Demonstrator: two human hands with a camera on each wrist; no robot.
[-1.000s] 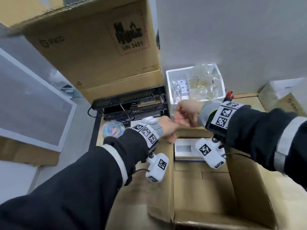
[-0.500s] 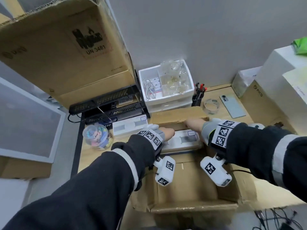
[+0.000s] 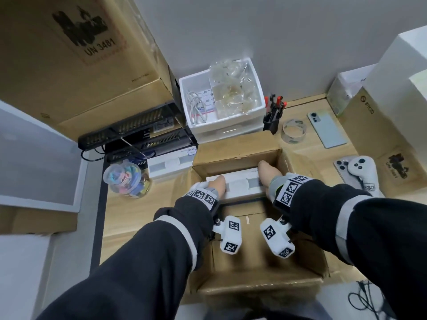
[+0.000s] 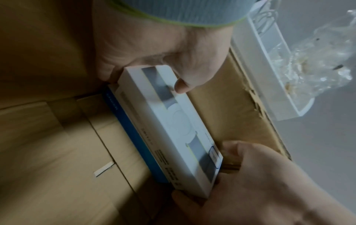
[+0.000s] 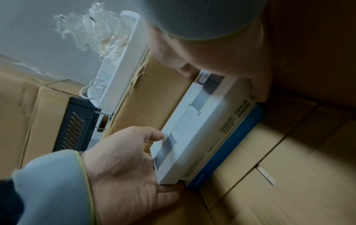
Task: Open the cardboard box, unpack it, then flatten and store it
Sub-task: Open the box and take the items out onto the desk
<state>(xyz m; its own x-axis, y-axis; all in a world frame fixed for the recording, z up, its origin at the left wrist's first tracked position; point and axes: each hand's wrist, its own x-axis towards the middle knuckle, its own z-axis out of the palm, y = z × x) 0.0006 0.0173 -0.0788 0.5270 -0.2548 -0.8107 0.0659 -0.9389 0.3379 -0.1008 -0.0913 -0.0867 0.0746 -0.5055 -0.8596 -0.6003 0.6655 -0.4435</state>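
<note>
Open cardboard box (image 3: 233, 269) at lower centre of the head view, flaps out, sitting on the worktop (image 3: 129, 213).

Left of centre: left hand (image 3: 217, 184) down inside the box, its grip closed on the left end of a white carton (image 3: 238, 185), thumb on top and fingers under the end.

Right of centre: right hand (image 3: 269, 175) on the opposite end, grip likewise closed on it, thumb over the top edge.

The carton lies at the far wall of the box, stacked on a blue-edged carton (image 4: 133, 134).

Handling, as a guess: small retail pack, light, stiff, smooth printed card, so a bit slippery. The short ends are the sensible hold; lift it level so it clears the wall.

Views: the head view hides the fingers behind the wrists and shows no second pack. The wrist views show both thumbs, the blue carton underneath, and the bare box floor with a strip of tape (image 5: 266, 175). Only the head view shows a similar white carton (image 3: 171, 163) already out on the worktop, left of the box.
</note>
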